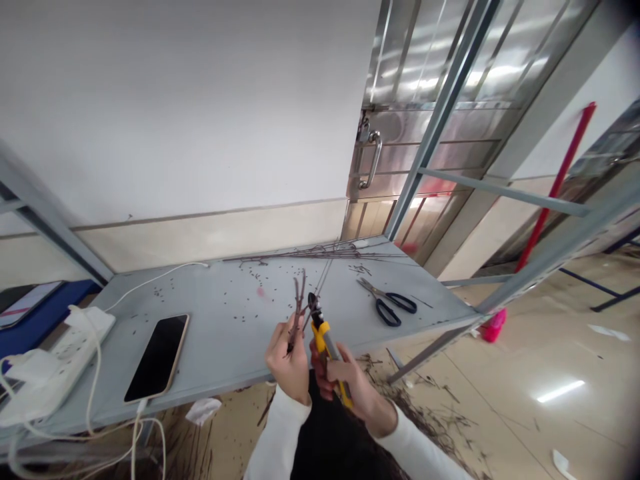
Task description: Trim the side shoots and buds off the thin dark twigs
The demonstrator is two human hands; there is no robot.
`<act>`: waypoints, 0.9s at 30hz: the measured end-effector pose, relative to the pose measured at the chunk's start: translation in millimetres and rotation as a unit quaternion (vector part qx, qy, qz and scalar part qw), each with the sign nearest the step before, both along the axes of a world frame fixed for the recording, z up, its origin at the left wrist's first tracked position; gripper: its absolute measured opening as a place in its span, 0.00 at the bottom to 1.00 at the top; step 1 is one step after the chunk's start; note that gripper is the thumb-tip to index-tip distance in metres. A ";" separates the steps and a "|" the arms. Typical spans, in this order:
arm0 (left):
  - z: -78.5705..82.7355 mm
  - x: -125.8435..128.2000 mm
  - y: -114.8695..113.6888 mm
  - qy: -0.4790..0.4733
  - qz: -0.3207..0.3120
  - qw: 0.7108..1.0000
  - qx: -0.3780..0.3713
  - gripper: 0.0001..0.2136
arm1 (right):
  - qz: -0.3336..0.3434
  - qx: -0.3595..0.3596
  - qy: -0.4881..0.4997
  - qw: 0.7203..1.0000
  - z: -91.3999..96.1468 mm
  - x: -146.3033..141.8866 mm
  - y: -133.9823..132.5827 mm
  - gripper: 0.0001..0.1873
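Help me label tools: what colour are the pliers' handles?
The handles are yellow and grey, clearest in head view.

There are one pair of pliers with yellow handles, one pair of scissors, one phone, one power strip and one desk. Of long twigs lies one bundle; small dark bits are dozens, too tiny for exact counting.

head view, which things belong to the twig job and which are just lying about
Likely in the job:
yellow-handled cutters
held twigs
long twigs behind

Likely lying about:
phone
power strip
black-handled scissors, perhaps a spare tool
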State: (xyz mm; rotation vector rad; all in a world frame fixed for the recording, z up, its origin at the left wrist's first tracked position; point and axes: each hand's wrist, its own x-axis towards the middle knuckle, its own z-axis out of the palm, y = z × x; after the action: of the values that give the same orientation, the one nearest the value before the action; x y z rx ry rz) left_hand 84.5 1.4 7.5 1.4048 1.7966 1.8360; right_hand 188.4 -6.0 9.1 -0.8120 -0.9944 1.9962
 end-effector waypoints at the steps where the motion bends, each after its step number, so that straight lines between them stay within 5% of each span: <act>1: 2.0 1.1 -0.5 -0.025 -0.001 1.000 -0.009 0.12 | 0.010 -0.031 0.049 0.998 -2.9 -4.3 -3.8 0.15; 6: 16.1 -10.7 2.1 -0.165 -0.095 0.980 -0.050 0.11 | 0.073 -0.044 0.129 0.988 -7.4 -3.5 -3.8 0.15; 10: 30.2 -35.4 7.9 -0.269 -0.264 0.912 -0.164 0.14 | 0.011 0.098 -0.029 0.995 -10.4 19.2 14.8 0.15; 16: 35.8 -51.6 16.7 -0.330 -0.423 0.803 -0.261 0.13 | -0.020 0.296 -0.177 0.938 -11.0 54.6 53.2 0.18; 18: 35.0 -49.2 19.2 -0.349 -0.448 0.776 -0.275 0.13 | -0.007 0.351 -0.221 0.910 -8.8 58.6 63.7 0.19; 21: 34.5 -42.4 21.7 -0.382 -0.447 0.760 -0.277 0.13 | -0.074 0.443 -0.318 0.835 -13.1 55.4 72.9 0.19; 27: 30.1 -21.6 20.7 -0.437 -0.320 0.803 -0.249 0.16 | -0.320 0.461 -0.477 0.676 -51.6 36.4 77.5 0.19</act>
State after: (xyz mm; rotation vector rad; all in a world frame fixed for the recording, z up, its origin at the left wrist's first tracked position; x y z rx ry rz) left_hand 62.9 22.2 37.6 0.6292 1.0042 1.1791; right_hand 224.8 71.5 -42.5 -1.3212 -1.7181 0.1889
